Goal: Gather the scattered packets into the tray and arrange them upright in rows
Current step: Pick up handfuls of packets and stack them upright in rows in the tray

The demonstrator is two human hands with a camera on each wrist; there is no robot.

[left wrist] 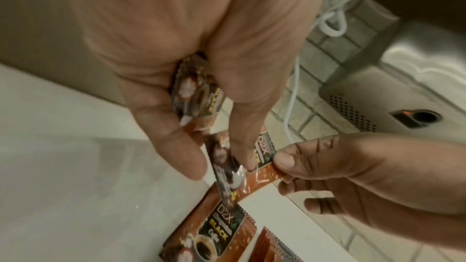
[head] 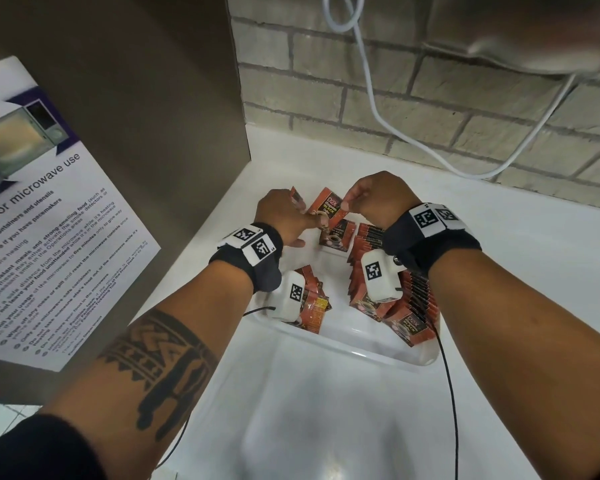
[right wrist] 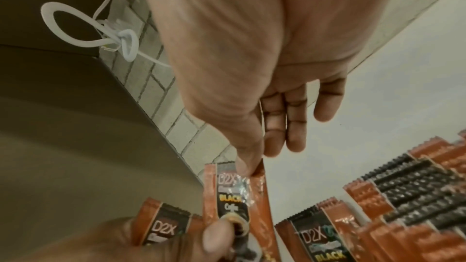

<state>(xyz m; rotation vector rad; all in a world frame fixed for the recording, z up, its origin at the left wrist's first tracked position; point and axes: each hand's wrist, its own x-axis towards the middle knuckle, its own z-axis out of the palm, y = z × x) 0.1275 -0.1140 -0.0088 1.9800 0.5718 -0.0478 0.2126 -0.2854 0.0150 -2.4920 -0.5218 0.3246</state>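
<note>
Below my wrists, the clear plastic tray (head: 343, 344) holds glossy orange-black packets (head: 371, 258) upright in a row. Beyond it my right hand (head: 378, 199) pinches a flat packet (head: 328, 206) by its top corner; my left hand (head: 284, 216) grips others (left wrist: 199, 95).

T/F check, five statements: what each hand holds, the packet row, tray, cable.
1. The right hand pinches a packet by its top edge. True.
2. The left hand holds nothing. False: it grips packets.
3. A row of packets stands in the tray under the right wrist. True.
4. The tray is black. False: white.
5. A white cable hangs on the brick wall. True.
</note>
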